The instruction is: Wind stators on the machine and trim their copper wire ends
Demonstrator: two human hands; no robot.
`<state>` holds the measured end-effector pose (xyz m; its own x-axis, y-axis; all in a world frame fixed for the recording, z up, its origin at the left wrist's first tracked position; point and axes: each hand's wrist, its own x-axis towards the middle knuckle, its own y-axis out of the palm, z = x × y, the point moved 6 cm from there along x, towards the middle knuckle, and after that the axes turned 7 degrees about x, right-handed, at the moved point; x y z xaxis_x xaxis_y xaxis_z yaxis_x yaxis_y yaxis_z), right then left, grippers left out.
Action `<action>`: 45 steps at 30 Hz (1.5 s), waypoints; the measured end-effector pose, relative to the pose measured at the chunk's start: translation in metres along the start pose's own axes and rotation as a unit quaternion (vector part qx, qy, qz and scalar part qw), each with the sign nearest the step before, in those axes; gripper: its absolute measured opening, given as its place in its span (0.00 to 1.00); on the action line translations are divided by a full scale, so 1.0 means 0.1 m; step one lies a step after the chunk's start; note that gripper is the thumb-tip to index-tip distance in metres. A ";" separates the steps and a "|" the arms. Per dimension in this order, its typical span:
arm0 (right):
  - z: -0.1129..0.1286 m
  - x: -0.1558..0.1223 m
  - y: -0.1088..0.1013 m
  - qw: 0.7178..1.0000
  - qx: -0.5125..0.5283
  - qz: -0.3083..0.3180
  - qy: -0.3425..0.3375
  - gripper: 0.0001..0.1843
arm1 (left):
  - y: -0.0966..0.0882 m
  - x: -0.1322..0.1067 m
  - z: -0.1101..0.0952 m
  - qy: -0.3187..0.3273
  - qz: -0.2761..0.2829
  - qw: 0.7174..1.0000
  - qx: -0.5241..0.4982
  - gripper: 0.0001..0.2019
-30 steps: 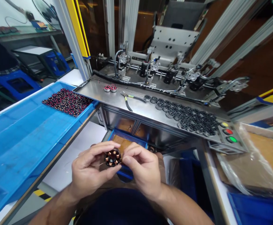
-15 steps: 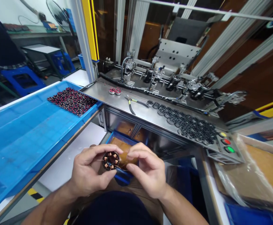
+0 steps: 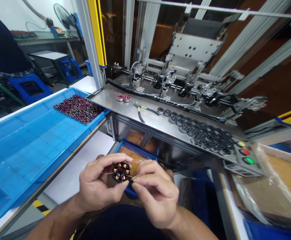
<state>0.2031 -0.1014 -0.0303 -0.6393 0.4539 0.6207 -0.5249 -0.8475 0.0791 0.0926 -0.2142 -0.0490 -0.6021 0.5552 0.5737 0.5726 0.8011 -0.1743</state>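
Between the thumb and fingers of my left hand (image 3: pixel 101 180) sits a motor stator (image 3: pixel 120 172), a black ring wound with copper coils, its open face turned up toward me. A thin copper wire end sticks out on its left side. My right hand (image 3: pixel 157 191) is closed in a pinch at the stator's lower right, on a copper wire (image 3: pixel 133 178) that comes from the ring. The thumb tips of both hands are close together there.
A blue tray (image 3: pixel 35 140) at left holds many stators (image 3: pixel 80 108). On the metal ledge lie two red-and-silver stators (image 3: pixel 123 98), cutting pliers (image 3: pixel 145 109) and many black cores (image 3: pixel 203 130). Behind stands a winding machine (image 3: pixel 180 80); a button box (image 3: pixel 245 156) is at right. A seated person (image 3: pixel 2 43) is at far left.
My right hand has come left to the stator and now pinches the wire close to the ring. The stator has shifted slightly right in the view.
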 end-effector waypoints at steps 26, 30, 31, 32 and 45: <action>0.22 0.13 -0.11 0.962 -0.144 0.100 -0.210 0.17 | 0.38 0.00 0.12 -0.248 0.153 0.892 -0.345 0.19; 0.29 0.00 -0.11 0.948 -0.221 0.037 -0.226 0.14 | 0.33 0.00 0.03 -0.174 0.109 0.933 -0.295 0.20; 0.31 -0.01 -0.11 0.946 -0.229 0.025 -0.227 0.12 | 0.30 0.00 -0.01 -0.147 0.092 0.946 -0.272 0.21; 0.32 -0.01 -0.10 0.946 -0.231 0.016 -0.228 0.11 | 0.28 0.00 -0.04 -0.120 0.073 0.957 -0.253 0.23; -0.02 -0.02 0.04 0.992 -0.059 -0.084 -0.077 0.06 | 0.27 -0.05 0.06 -0.140 0.012 0.966 -0.215 0.28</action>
<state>0.2013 -0.1048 -0.0324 -0.4484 0.5317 0.7185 -0.6849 -0.7209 0.1061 0.1079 -0.1940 -0.0618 -0.6778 0.6599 0.3243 0.7308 0.6531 0.1985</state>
